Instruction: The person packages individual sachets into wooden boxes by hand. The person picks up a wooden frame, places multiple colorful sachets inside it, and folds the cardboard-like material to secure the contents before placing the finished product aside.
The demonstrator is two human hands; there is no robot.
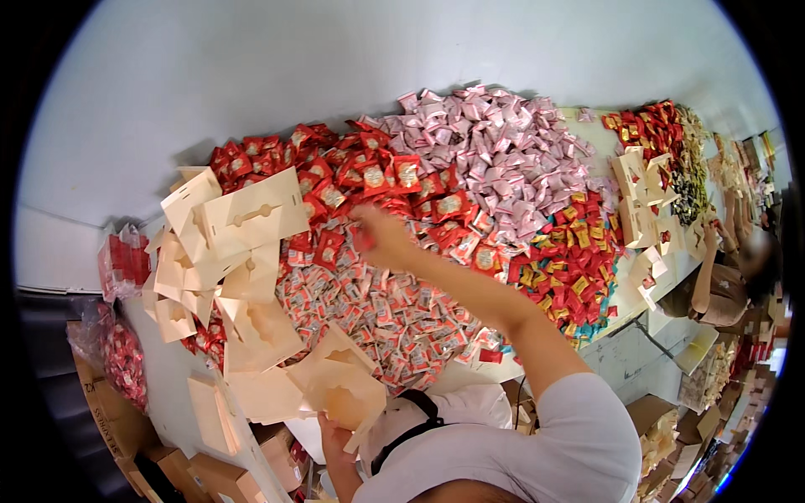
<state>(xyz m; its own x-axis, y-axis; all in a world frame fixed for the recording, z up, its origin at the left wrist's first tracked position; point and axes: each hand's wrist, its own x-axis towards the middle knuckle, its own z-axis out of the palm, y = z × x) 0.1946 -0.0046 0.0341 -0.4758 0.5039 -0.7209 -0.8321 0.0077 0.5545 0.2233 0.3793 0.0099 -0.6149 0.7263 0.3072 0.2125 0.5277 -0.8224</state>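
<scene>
My left hand (336, 435) grips an open cream cardboard box (344, 402) at its lower edge, near my body. My right hand (385, 242) is stretched over the heap and blurred, its fingers curled around a small red packet (363, 240). Beneath and beyond it lie larger red packets (377, 179) with pale labels. Nearer to me spreads a pile of white-and-orange packets (390, 320). Pale pink packets (490, 151) are heaped behind on the right. Beside them lies a mixed pile of red, yellow and teal packets (572, 258).
Cream boxes with cut-out openings (251, 217) are stacked at the left. Flat cream card pieces (214, 412) lie at the table edge. Plastic bags of red packets (126, 358) stand far left. Farther right, another person (717, 286) works at the table. Cardboard cartons (220, 478) stand below.
</scene>
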